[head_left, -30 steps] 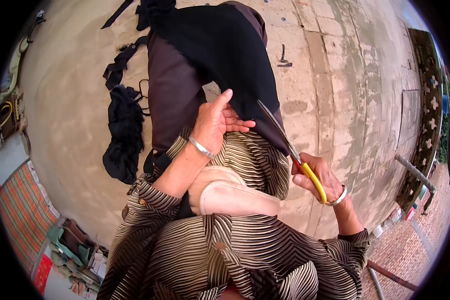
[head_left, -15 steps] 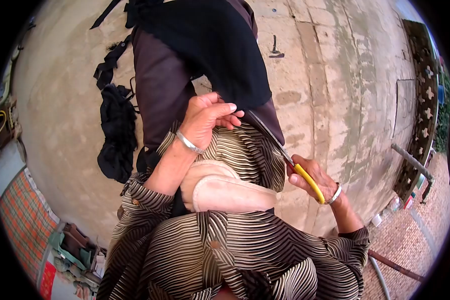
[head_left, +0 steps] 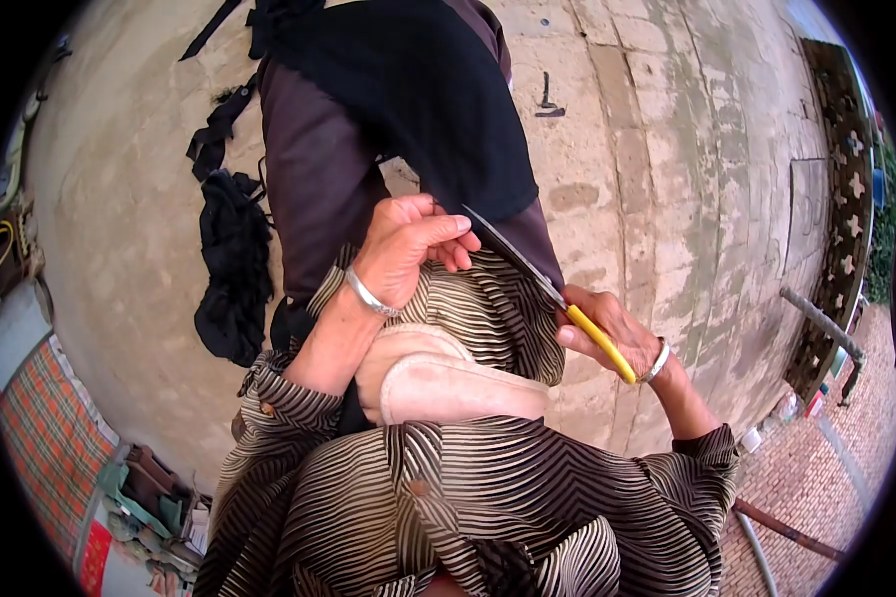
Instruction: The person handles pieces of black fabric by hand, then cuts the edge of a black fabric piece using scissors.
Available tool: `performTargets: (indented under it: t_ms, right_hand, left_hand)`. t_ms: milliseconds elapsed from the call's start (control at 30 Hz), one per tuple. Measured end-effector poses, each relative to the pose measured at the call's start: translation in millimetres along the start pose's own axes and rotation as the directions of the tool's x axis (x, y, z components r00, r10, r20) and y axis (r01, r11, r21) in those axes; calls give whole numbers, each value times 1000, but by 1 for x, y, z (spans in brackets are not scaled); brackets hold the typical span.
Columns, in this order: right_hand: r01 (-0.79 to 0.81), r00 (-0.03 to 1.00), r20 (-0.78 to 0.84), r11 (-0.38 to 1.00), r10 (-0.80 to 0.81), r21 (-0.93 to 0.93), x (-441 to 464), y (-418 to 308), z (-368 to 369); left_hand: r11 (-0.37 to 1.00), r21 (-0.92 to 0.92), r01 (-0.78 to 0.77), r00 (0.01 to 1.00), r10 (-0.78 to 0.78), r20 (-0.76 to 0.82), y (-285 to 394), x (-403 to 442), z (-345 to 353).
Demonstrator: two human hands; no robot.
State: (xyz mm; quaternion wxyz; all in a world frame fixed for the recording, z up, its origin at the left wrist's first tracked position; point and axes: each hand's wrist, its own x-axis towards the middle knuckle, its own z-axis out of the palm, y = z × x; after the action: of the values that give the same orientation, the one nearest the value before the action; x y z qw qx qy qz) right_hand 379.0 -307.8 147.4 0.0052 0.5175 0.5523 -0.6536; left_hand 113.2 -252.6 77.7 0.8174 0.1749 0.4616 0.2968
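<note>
Worn concrete ground, openwork wall, brick paving, orange plaid cloth, daylight.

Black cloth, matte, draped loosely across dark trousers, yellow-handled scissors with long metal blades, held diagonally, tips at the cloth's lower edge.

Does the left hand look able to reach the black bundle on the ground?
Probably yes: the black bundle lies uncovered beside the left leg, and the left hand, close to the black cloth, need only cross that leg.
</note>
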Motion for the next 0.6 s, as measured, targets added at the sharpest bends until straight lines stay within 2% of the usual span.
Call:
performTargets:
  t_ms: [133, 200, 400, 600]
  right_hand:
    - [2, 1000, 14, 1000, -3, 15, 11, -4, 0]
    - [20, 1000, 13, 998, -19, -60, 15, -3, -1]
    - [35, 999, 34, 999, -35, 3, 22, -5, -3]
    - [52, 999, 8, 998, -52, -28, 26, -13, -4]
  left_hand:
    - [1000, -4, -1, 1000, 1, -6, 0, 1, 0]
    - [1000, -3, -1, 1000, 1, 2, 0, 1, 1]
    - [1000, -7, 1, 1000, -1, 7, 1, 0, 2]
    - [1000, -18, -1, 1000, 1, 3, 0, 2, 2]
